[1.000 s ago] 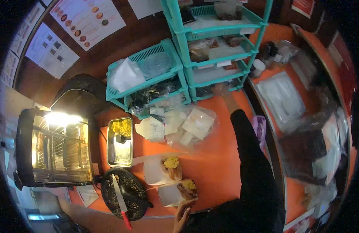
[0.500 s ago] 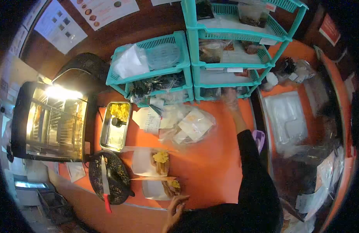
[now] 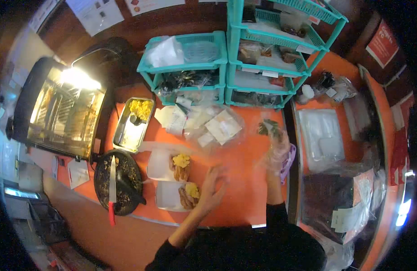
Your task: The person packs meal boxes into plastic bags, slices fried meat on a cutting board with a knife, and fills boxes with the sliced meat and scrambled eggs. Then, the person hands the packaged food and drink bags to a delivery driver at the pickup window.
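Observation:
My right hand [image 3: 276, 151] is closed round a clear plastic bag [image 3: 268, 128] with something dark green in it, over the right part of the orange table [image 3: 249, 180]. To its left, my left hand [image 3: 213, 187] hovers with fingers apart and nothing in them, slightly blurred. Just beside that hand are two open white boxes, the upper one [image 3: 161, 165] and the lower one [image 3: 170, 195], each holding browned pieces with yellow food [image 3: 181, 160] on top. A purple item [image 3: 288, 162] lies right of my right hand.
A metal tray [image 3: 127, 133] of yellow food stands left of plastic-wrapped packets [image 3: 222, 126]. A knife [image 3: 112, 180] rests on a black round board [image 3: 127, 180] near a lit glass cabinet [image 3: 64, 117]. Teal racks [image 3: 190, 67] line the back. Packages fill the right-hand shelf [image 3: 292, 198].
My right hand has come back from the lowest rack shelf with the bag. My left hand has moved up and right from the table's front edge. The view has shifted.

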Motion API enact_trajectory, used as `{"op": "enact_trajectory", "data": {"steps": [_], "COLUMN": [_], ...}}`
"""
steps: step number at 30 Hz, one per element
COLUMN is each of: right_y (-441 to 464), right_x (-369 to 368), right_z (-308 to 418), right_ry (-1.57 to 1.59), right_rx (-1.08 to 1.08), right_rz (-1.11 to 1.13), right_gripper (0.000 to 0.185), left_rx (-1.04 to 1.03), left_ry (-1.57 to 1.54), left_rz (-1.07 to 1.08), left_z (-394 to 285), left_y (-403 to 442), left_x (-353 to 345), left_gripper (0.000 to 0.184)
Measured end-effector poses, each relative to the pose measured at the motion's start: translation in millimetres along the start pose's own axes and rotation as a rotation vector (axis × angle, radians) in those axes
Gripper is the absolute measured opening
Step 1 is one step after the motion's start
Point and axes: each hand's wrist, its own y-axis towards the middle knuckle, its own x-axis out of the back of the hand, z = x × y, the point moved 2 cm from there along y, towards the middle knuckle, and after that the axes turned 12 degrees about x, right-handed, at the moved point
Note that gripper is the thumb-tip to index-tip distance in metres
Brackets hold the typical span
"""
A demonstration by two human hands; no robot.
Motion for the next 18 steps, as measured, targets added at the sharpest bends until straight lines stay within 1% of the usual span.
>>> {"op": "enact_trajectory", "data": {"steps": [1, 2, 3, 4, 5, 6, 8, 9, 10, 12, 13, 14, 15, 17, 18], "right_y": [-12, -27, -41, -57, -70, -80, -94, -95, -102, -113, -111, -106, -106, -110, -116], "right_x": [-4, -8, -14, -20, -26, -30, -47, -61, -64, -69, -79, -96, -112, -143, -148], "right_z": [12, 22, 31, 36, 41, 49, 66, 76, 69, 49, 43, 37, 32, 9, -14], "right_ry": [-0.163, -0.327, -0.322, -0.239, -0.155, -0.145, -0.308, -0.299, -0.288, -0.310, -0.306, -0.498, -0.687, -0.466, -0.466], "right_rx": [-0.098, -0.195, -0.205, -0.316, -0.432, -0.450, -0.487, -0.495, -0.503, -0.345, -0.341, -0.058, 0.233, 0.192, 0.191], "right_rz": [0.050, 0.102, 0.121, 0.128, 0.136, 0.163, 0.412, 0.478, 0.500, 0.690, 0.700, 0.903, 1.088, 1.332, 1.335], "right_gripper": [0.014, 0.014, 0.014, 0.014, 0.013, 0.013, 0.013, 0.016, 0.016, 0.019, 0.019, 0.022, 0.025, 0.028, 0.028], "left_rx": [-0.017, 0.052, 0.120, 0.124, 0.141, 0.155, 0.174, 0.187, 0.188, 0.213, 0.197, 0.183, 0.186, 0.242, 0.244], "left_ry": [-0.114, -0.221, -0.330, -0.337, -0.402, -0.467, -0.475, -0.476, -0.480, -0.507, -0.479, -0.450, -0.450, 0.143, 0.141], "left_rz": [-0.022, -0.038, -0.056, -0.079, -0.040, -0.008, -0.092, -0.137, -0.162, -0.419, -0.462, -0.502, -0.505, -0.431, -0.433], "left_z": [1, -4, -7, -8, -8, -6, 0, 5, 12, 33, 39, 44, 59, 99, 111], "left_y": [9, 20, 26, 26, 24, 17, -7, -20, -36, -77, -94, -109, -120, -129, -126], "left_x": [-6, -13, -17, -15, -12, -6, 9, 16, 21, 35, 44, 56, 72, 94, 97], "left_gripper": [0.046, 0.047, 0.050, 0.050, 0.049, 0.049, 0.047, 0.044, 0.044, 0.038, 0.031, 0.025, 0.025, 0.031, 0.031]}}
